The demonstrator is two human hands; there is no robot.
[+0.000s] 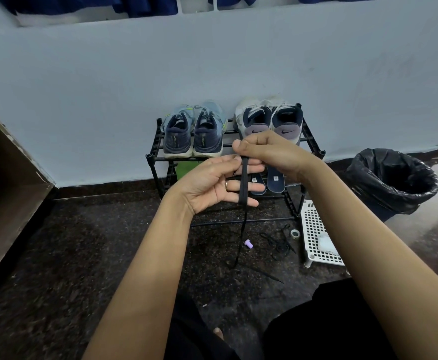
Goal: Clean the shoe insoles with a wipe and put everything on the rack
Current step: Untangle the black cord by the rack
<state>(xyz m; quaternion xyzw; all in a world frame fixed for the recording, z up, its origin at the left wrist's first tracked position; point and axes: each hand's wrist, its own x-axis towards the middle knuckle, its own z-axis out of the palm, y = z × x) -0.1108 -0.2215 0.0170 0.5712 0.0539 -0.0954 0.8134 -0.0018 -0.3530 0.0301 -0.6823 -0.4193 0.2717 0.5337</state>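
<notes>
Pinching a black shoelace [244,183] in the right hand [269,152], draped over the open left hand [212,185]. Behind, rack [155,146] with sneakers [194,136] up top, insoles [275,181] below.

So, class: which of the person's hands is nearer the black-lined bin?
Right. The right hand, pinching a black shoelace, is left of the bin; the left hand is further left of it.
</notes>
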